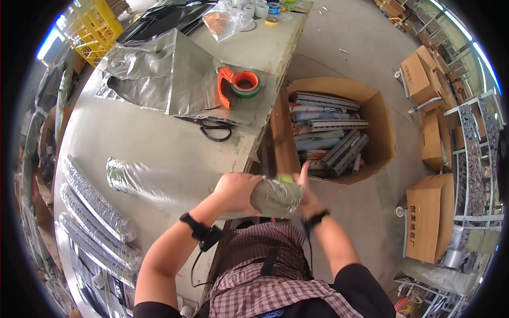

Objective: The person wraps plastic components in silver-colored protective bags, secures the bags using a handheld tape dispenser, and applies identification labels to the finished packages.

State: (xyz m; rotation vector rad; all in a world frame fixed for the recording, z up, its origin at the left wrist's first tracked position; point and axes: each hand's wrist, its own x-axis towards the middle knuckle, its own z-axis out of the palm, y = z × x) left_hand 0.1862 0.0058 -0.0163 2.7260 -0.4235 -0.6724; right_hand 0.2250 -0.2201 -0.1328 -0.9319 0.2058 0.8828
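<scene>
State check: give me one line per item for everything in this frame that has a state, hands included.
Left hand: gripping the wrapped bundle from above.
Right hand: pressed against the bundle's end.
Wrapped bundle: lying on the table, one end past the edge, in grey film.
Tape dispenser: on the grey bags, roll loaded.
Scissors: lying flat; open or closed unclear.
Cardboard box: open, holding wrapped bundles.
Ribbed tubes: lying side by side.

Worktable with a carton set to its right

A long wrapped roll (191,188) was held across the table (159,143) near edge; three more rolls (90,217) lay to its left, scissors (212,129) and a tape dispenser (237,85) lay behind it, and packed bars (328,132) lay in the carton (384,132).
</scene>
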